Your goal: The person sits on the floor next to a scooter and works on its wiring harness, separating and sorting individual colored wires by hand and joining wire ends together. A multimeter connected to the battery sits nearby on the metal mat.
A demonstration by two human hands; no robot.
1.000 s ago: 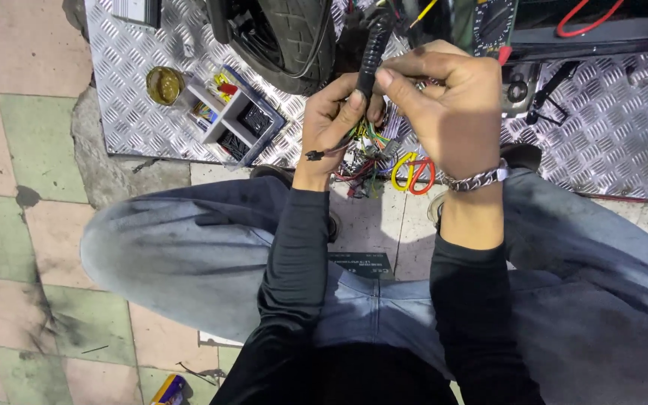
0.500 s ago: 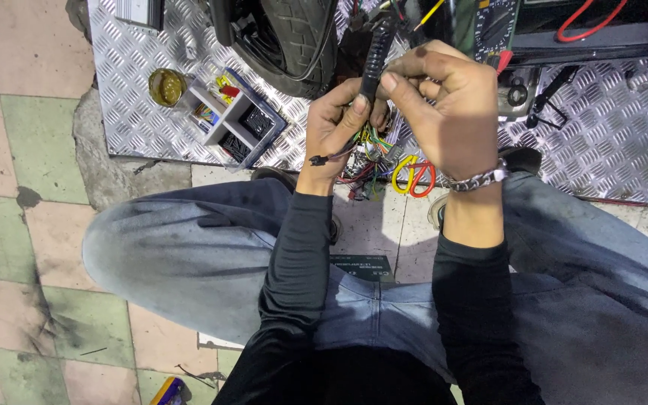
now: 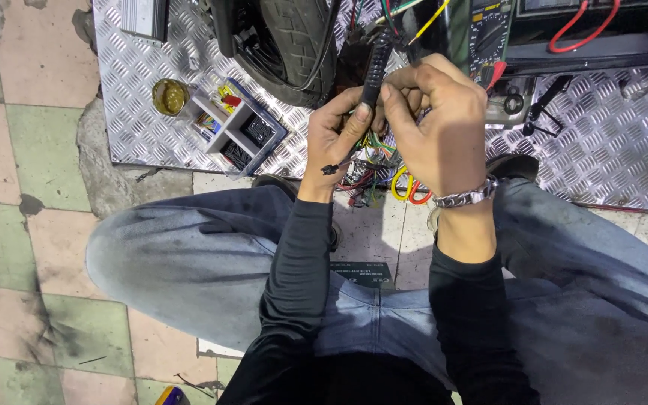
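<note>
Worn pink and green floor tiles (image 3: 9, 157) run under a ribbed metal sheet (image 3: 601, 150), where I see a black tyre (image 3: 294, 41), a multimeter (image 3: 489, 30) and a small compartment box of parts (image 3: 238, 127) beside a round yellowish tin (image 3: 169, 96). Over my knees, my left hand (image 3: 335, 135) and right hand (image 3: 436, 124) both pinch a black sleeved cable (image 3: 375, 64), fingers closed around it just above a bundle of coloured wires (image 3: 373, 169). On my right wrist sits a metal bracelet (image 3: 465, 198).

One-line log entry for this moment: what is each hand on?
left hand: pinching black sleeved cable | right hand: gripping same cable | below: coloured wire bundle | surface: tread plate
</note>
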